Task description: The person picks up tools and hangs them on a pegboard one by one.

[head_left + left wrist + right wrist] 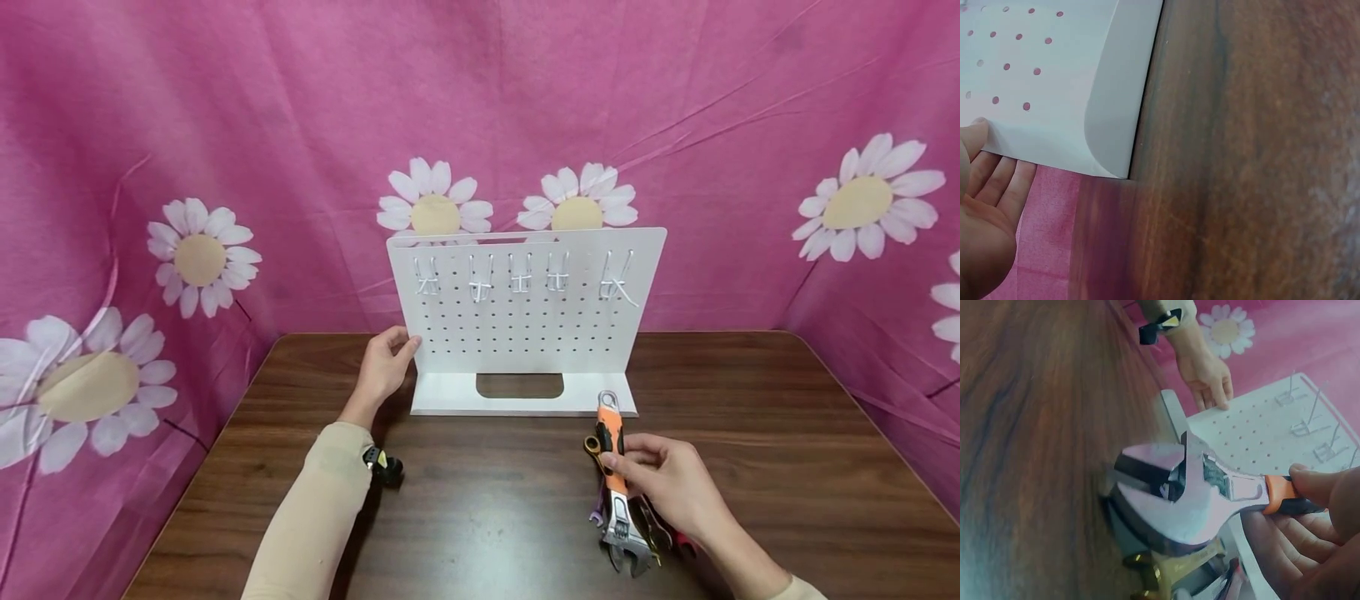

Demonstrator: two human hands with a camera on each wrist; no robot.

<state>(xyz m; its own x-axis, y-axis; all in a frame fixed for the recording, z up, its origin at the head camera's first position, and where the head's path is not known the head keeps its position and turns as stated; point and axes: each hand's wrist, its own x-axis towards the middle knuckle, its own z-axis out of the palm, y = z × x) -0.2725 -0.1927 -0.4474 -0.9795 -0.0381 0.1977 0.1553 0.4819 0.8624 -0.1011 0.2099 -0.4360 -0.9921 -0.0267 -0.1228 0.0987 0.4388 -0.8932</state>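
A white pegboard stand (517, 362) stands upright on the table. My left hand (384, 367) grips its left edge; in the left wrist view the thumb (975, 139) lies on the front face and the other fingers reach behind. In front of the stand's right end, my right hand (672, 481) holds an adjustable wrench (611, 433) by its orange and black handle, the metal head pointing down toward me. In the right wrist view the wrench's jaws are apart with nothing between them. Several white wire hooks (557, 273) hang along the board's upper part.
Below the adjustable wrench lie other tools, partly hidden: a gold-coloured wrench (1191, 565), a small purple wrench (597, 516) and something red (684, 544). Beneath everything is the brown wooden table (465, 517). A pink cloth (315, 125) with daisies hangs behind and at the sides.
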